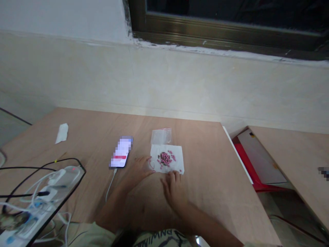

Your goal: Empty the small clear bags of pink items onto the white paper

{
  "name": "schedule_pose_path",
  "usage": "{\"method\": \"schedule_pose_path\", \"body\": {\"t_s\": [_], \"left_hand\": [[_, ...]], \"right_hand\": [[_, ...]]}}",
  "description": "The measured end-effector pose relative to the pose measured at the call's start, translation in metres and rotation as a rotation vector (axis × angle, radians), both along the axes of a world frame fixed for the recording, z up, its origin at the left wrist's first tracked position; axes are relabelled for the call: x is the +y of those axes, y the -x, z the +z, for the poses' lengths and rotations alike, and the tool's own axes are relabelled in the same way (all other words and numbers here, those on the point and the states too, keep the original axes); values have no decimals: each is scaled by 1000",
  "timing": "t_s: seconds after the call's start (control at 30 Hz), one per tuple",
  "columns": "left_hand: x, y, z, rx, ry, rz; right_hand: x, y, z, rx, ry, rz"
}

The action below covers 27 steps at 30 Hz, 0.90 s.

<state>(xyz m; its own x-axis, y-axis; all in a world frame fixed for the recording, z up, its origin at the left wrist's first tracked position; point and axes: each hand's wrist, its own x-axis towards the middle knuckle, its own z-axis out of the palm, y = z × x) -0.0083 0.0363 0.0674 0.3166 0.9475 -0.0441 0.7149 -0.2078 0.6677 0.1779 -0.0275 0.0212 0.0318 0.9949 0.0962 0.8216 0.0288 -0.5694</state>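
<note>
Pink beads or bead-like bits (166,159) lie heaped on a white sheet of paper (180,151), with several scattered around the pile. My left hand (141,168) rests at the sheet's left edge, thumb and forefinger apart. Between them shows a faint, clear thing with a pinkish line, too blurred to name. My right hand (175,188) is at the lower edge of the sheet, fingertips touching the paper and thumb held away; I make out nothing in it. Just beyond the paper lies a small clear zip bag (161,136), flat on the table.
Left of the paper is a phone (121,152) with its screen lit and a white charging cable (110,185). A power strip (64,175) with tangled cords fills the near left. A white scrap (62,133) lies at the far left. A red-edged drawer or box (246,164) stands beyond the table's right edge.
</note>
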Motion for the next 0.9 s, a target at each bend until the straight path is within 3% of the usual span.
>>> {"method": "schedule_pose_path", "body": {"t_s": [0.07,0.17,0.43,0.6,0.73,0.9], "left_hand": [[-1,2,-2,-12,0,8],[-2,4,-5,-23,2,16],[-6,2,-8,-47,-1,0],[-8,1,-10,-54,9,-18],[-9,-1,-10,-55,14,-41],[-12,-11,-4,-105,54,-51]], "right_hand": [[-19,6,-15,-17,54,13],[-26,9,-28,-39,92,25],[-36,-7,-25,155,126,83],[-42,-14,-25,329,37,66],[-38,-17,-17,467,20,15],[-8,-3,13,612,-20,-144]]}}
